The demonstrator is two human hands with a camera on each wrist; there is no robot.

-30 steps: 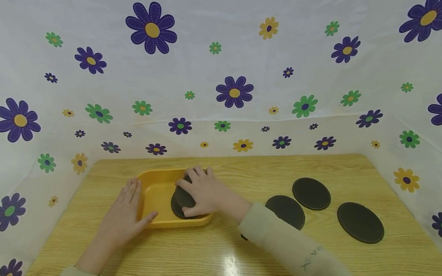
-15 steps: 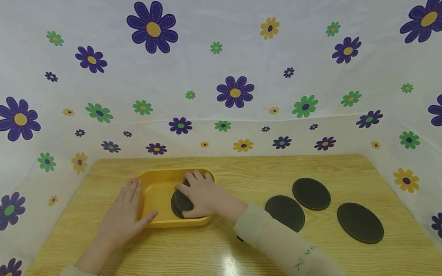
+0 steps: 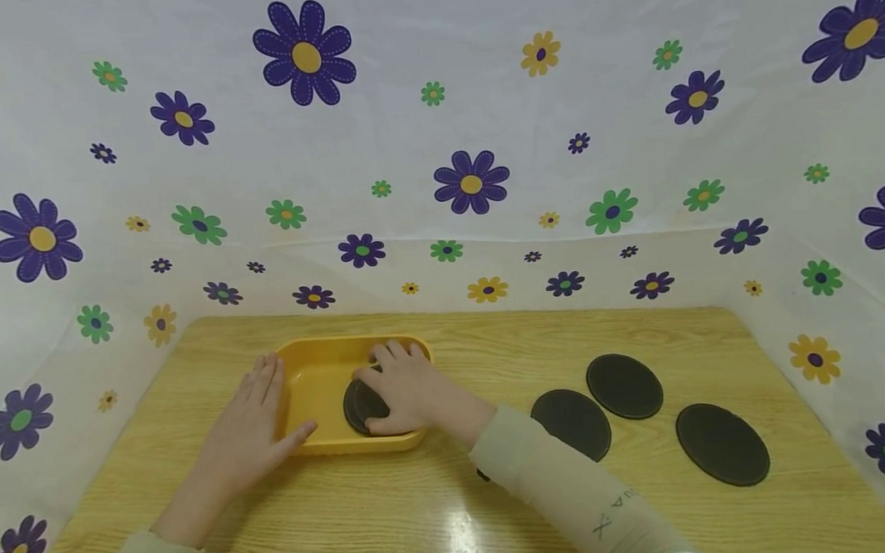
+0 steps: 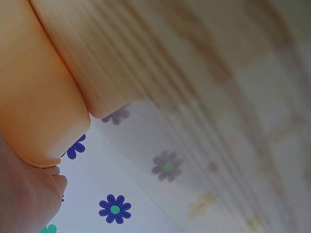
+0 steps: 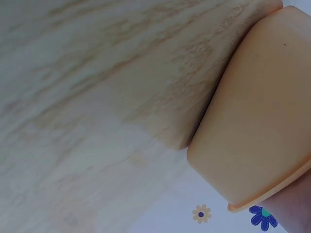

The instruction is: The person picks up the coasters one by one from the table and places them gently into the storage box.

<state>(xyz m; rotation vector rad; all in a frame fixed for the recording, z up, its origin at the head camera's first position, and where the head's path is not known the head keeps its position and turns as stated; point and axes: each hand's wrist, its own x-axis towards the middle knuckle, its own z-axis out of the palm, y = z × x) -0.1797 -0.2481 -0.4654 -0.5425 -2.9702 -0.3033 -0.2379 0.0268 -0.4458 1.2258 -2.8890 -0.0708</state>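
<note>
A yellow rectangular tray lies on the wooden table, left of the middle. My left hand rests along its left rim with straight fingers, the thumb reaching over the near edge. Inside the tray's right end, my right hand spreads curved fingers and thumb around a round black coaster, low over the tray floor. Much of that coaster is hidden under the palm. Both wrist views mostly show the outer wall of the tray, with a bit of hand at its rim.
To the right on the table lie three more black coasters: one partly behind the right sleeve, one farther back, one at far right. A white flowered cloth surrounds the table at the back and sides.
The coaster under my right hand was raised and tilted a second ago; now it lies flatter and lower in the tray. My left hand has stayed in place.
</note>
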